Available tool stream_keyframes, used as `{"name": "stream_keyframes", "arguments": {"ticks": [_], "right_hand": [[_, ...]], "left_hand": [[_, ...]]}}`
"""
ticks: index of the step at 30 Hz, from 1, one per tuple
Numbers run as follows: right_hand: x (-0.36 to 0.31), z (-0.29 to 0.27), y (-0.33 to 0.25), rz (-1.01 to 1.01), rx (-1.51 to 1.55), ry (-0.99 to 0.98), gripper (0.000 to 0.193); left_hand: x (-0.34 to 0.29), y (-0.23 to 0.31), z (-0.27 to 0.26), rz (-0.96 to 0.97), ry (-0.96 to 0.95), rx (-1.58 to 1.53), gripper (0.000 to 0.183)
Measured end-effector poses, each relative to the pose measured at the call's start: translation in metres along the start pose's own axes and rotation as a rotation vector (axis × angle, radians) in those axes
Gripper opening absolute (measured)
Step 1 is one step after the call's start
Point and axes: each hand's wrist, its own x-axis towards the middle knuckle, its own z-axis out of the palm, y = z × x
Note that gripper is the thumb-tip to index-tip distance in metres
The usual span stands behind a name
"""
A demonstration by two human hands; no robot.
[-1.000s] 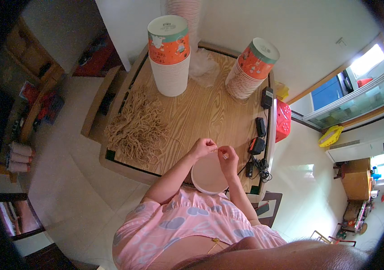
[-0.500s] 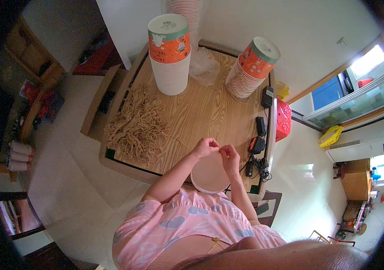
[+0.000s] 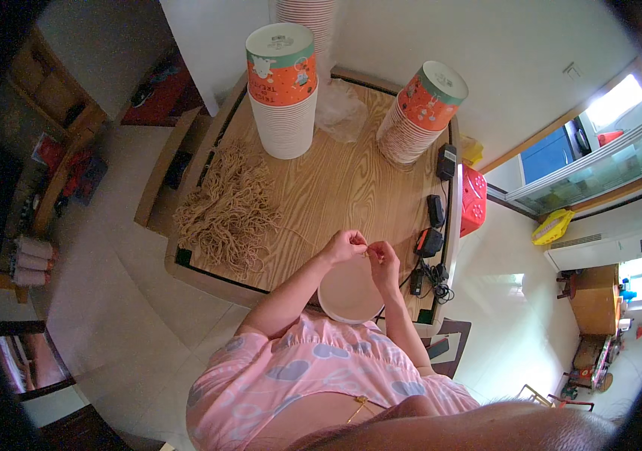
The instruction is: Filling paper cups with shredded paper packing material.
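In front of my body a round, pale paper bucket (image 3: 350, 295) stands at the table's near edge, its wide mouth facing me. Above its far rim my left hand (image 3: 348, 245) and my right hand (image 3: 383, 259) meet, fingertips pinched close together. Whatever sits between them is tiny and tan, too small to name. To the left lies a heap of tan cords (image 3: 227, 210), loose and tangled. Farther back, a tall stack of upside-down paper buckets (image 3: 283, 128) is topped by an orange and green printed one.
A second, tilted stack of printed buckets (image 3: 420, 113) stands at the back right. Crumpled clear plastic (image 3: 340, 111) lies between the stacks. Black power adapters and cables (image 3: 430, 242) line the right edge, beside a red stool (image 3: 473, 199). The wooden table (image 3: 328, 188) has rounded corners.
My fingertips have shifted slightly against each other while staying pinched. The bucket and the things on the table keep their places.
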Motion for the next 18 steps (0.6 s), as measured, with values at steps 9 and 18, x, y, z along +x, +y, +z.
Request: {"name": "stream_keyframes", "arguments": {"ticks": [9, 18], "right_hand": [[0.0006, 0.0003, -0.0029, 0.068, 0.031, 0.025, 0.003], [0.0008, 0.0013, -0.0001, 0.035, -0.021, -0.015, 0.003]], "left_hand": [[0.0017, -0.0078, -0.0033, -0.028, 0.02, 0.082, 0.009], [0.0002, -0.0009, -0.0013, -0.022, -0.005, -0.007, 0.008]]}}
